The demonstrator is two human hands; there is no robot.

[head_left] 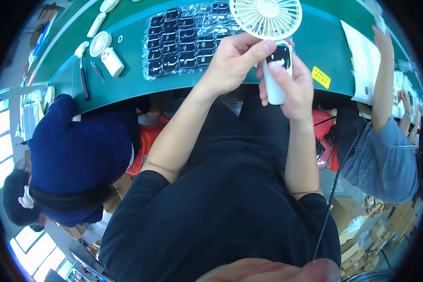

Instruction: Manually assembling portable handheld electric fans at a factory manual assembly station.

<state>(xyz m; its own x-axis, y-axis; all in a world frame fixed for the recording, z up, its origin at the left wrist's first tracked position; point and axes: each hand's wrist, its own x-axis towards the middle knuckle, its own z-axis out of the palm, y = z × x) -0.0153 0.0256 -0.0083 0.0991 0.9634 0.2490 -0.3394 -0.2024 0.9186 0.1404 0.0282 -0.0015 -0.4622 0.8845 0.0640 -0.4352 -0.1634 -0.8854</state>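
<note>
Resting in right hand (pixel 300 89); fan (pixel 283 50)

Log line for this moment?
left hand: touching white fan | right hand: holding white fan | black parts: on green table

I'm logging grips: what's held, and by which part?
A white plastic handheld fan with a round grille head. The right hand grips its white handle; the left hand touches the handle's top, just below the head.
</note>
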